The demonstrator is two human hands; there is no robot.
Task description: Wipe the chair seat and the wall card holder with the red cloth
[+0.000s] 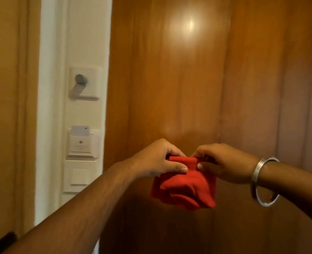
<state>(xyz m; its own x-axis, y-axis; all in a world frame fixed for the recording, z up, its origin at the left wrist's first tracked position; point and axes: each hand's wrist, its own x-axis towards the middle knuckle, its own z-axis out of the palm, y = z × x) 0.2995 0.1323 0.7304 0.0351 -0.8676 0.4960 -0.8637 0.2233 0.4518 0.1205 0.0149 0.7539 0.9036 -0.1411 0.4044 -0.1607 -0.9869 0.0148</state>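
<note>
**Key card at risk during the wipe**

On the wall at left, the card holder (82, 143) carries a key card (80, 131), which could be dislodged by a careless swipe. The red cloth (185, 184) is pinched by the left hand (157, 160) and right hand (223, 162), right of the holder; it could be dropped if the grip is changed.

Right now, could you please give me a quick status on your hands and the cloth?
Left hand and right hand both gripping cloth, held mid-air. Card holder to the left, untouched, card in it. Nothing in the way.
</note>
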